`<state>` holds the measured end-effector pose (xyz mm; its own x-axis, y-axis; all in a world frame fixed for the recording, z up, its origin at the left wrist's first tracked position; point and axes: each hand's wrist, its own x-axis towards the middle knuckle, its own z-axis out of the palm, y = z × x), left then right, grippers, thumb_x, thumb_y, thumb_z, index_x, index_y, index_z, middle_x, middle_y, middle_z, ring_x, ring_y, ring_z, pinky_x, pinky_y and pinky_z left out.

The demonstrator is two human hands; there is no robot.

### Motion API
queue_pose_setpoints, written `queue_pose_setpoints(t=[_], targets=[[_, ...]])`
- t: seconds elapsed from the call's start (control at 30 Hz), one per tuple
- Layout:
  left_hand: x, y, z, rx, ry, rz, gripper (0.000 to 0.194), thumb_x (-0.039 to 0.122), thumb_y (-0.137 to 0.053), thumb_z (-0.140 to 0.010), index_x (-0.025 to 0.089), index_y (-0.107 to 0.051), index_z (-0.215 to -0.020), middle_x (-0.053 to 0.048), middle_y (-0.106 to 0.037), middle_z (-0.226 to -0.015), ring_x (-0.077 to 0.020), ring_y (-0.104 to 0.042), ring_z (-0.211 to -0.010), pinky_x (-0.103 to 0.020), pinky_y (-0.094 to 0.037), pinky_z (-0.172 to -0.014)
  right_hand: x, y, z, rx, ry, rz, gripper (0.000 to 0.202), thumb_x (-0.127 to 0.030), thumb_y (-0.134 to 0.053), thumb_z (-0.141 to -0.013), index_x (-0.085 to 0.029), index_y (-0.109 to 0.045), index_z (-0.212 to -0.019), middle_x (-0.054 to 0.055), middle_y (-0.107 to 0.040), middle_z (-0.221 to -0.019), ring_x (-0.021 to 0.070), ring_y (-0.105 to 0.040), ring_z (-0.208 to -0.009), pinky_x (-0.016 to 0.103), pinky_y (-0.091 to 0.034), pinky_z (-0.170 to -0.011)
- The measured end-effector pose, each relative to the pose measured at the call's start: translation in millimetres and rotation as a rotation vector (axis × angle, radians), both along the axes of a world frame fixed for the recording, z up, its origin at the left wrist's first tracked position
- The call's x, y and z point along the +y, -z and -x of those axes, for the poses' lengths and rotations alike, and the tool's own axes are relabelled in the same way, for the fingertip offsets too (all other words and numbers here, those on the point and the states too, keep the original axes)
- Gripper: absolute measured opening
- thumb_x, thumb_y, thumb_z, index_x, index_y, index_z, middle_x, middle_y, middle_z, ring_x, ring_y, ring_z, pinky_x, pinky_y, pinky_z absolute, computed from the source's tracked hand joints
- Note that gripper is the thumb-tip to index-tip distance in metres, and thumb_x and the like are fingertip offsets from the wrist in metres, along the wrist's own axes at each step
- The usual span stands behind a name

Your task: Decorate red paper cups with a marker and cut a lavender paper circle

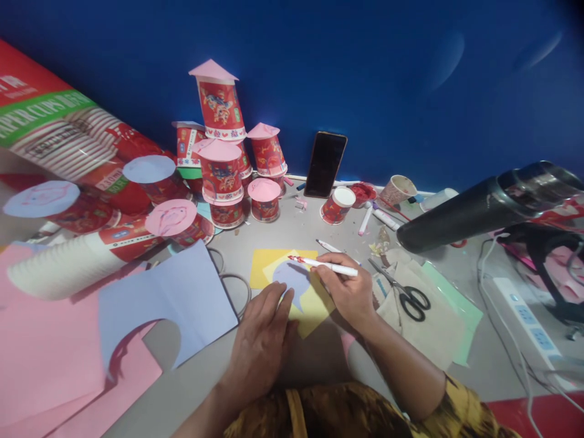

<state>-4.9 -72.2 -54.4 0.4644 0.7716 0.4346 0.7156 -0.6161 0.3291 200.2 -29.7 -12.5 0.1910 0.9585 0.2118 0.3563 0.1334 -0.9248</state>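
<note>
My right hand (350, 291) grips a white marker pen (335, 267), whose red end points left over a small lilac paper piece (295, 281). Whether the pen touches the paper cannot be made out. That rounded piece has a slit or point at its lower edge and lies on yellow paper (261, 261). My left hand (263, 336) rests palm down, fingers stretched forward, with its fingertips on the lilac piece's near left edge. Another pen (329, 246) lies just beyond my right hand, and black-handled scissors (413, 303) lie to its right.
Red paper cups with pink cone tops (220, 170) stand stacked behind. A phone (325, 164) leans on the blue wall. Cut lilac paper (191, 304) and pink sheets (50, 359) cover the left. A dark flask (465, 210) and a power strip (524, 322) lie right.
</note>
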Motion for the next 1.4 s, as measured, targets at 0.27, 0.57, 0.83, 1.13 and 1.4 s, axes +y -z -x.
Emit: queue_pose_setpoints(t=[0.27,0.57,0.83,1.13,1.4], targets=[[0.2,-0.3,-0.3,-0.005,0.001,0.018,0.041,0.017,-0.055,-0.102,0.013,-0.054,-0.143,-0.018,-0.065,-0.138,-0.0353,-0.060,-0.129,-0.053,-0.055,-0.105,-3.8,1.4,-13.9,0.093,0.022,0.154,0.022,-0.040,-0.071,-0.092,-0.020,-0.076,-0.090,0.003,-0.077,-0.072,0.0159,-0.068,-0.062,0.024,-0.053,-0.058],[0.2,-0.3,0.3,-0.014,0.005,0.013,0.041,0.017,-0.056,-0.102,0.014,-0.054,-0.144,-0.018,-0.066,-0.139,-0.0345,-0.061,-0.128,-0.052,-0.056,-0.105,-6.2,-5.8,-2.8,-0.179,-0.103,-0.006,0.014,-0.029,-0.067,-0.090,-0.021,-0.078,-0.087,0.004,-0.080,-0.080,0.0179,-0.072,-0.070,0.026,-0.057,-0.070],[-0.2,-1.2,-1.0,-0.027,-0.003,0.006,0.043,0.014,-0.057,-0.101,0.016,-0.054,-0.144,-0.018,-0.066,-0.138,-0.0348,-0.062,-0.128,-0.053,-0.056,-0.104,-4.1,0.8,3.0,-0.251,-0.188,-0.062,0.015,-0.028,-0.066,-0.096,-0.023,-0.080,-0.093,0.006,-0.081,-0.085,0.0209,-0.075,-0.077,0.031,-0.060,-0.078],[0.6,0.5,0.4,-0.040,-0.006,-0.018,0.045,0.010,-0.057,-0.098,0.016,-0.054,-0.142,-0.017,-0.068,-0.136,-0.0328,-0.063,-0.129,-0.049,-0.057,-0.104,-23.5,-21.1,-50.2,-0.362,-0.027,-0.118,0.014,-0.026,-0.067,-0.096,-0.025,-0.078,-0.105,0.006,-0.083,-0.101,0.0228,-0.078,-0.089,0.033,-0.061,-0.083],[1.7,0.3,-0.1,-0.039,-0.028,0.021,0.043,0.019,-0.055,-0.103,0.018,-0.052,-0.146,-0.017,-0.069,-0.136,-0.0345,-0.065,-0.126,-0.052,-0.056,-0.104,-61.9,9.5,-67.2,-0.407,-0.263,-0.147,0.019,-0.017,-0.062,-0.099,-0.026,-0.077,-0.107,0.005,-0.083,-0.095,0.0226,-0.075,-0.084,0.035,-0.060,-0.075]])
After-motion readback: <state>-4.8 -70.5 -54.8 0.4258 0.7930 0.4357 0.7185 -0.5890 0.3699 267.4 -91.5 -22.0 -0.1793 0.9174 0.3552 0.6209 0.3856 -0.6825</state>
